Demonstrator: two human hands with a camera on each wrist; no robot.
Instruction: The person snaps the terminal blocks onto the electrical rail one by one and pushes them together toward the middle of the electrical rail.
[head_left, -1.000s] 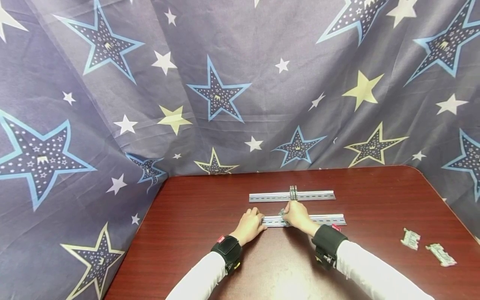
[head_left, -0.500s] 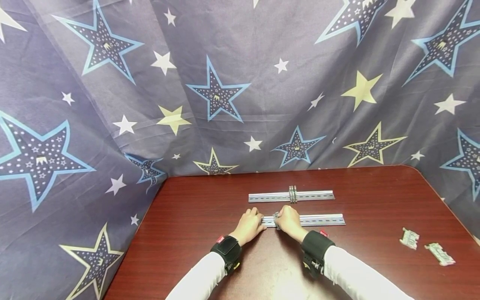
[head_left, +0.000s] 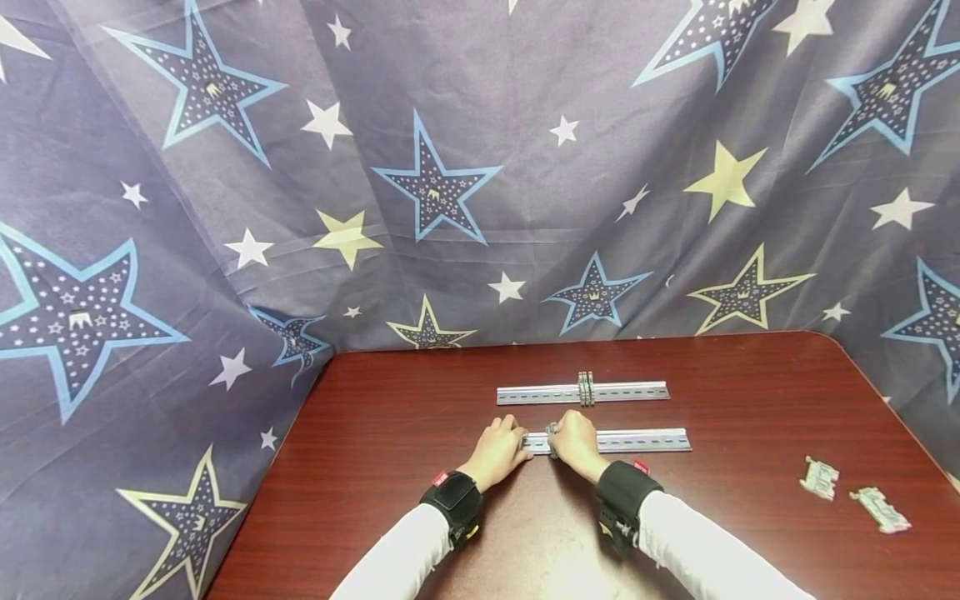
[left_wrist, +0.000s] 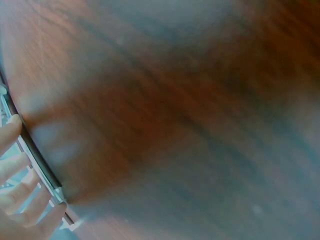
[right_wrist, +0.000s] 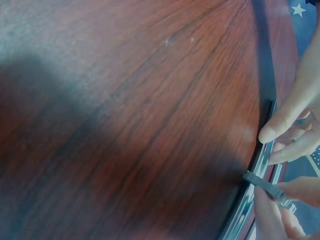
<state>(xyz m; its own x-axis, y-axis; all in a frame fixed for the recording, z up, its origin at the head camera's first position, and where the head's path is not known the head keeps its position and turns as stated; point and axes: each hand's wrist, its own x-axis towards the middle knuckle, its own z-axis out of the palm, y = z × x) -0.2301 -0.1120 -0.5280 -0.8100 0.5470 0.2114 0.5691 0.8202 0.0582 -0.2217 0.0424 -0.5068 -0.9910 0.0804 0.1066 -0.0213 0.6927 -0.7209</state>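
Observation:
My left hand (head_left: 495, 452) grips the left end of the nearer slotted metal DIN rail (head_left: 645, 440), thumb on its near edge and fingers beyond it. To the right of it, my right hand (head_left: 579, 440) pinches a thin grey terminal block (head_left: 552, 442) between thumb and fingers. In the right wrist view that terminal block (right_wrist: 266, 186) lies across the rail (right_wrist: 243, 212); whether it is clipped on cannot be made out. The left wrist view shows the left hand's fingers (left_wrist: 22, 192) along the rail.
Behind, a second DIN rail (head_left: 630, 391) lies parallel, with several terminal blocks (head_left: 586, 389) standing side by side on it. Two loose terminal blocks (head_left: 819, 478) lie at the right of the reddish wooden table (head_left: 405, 392). A star-patterned cloth (head_left: 450, 275) hangs behind the table.
My right hand has moved left along the nearer rail with the terminal block, closer to the left hand, and uncovered the blocks on the farther rail. The left hand has stayed in place.

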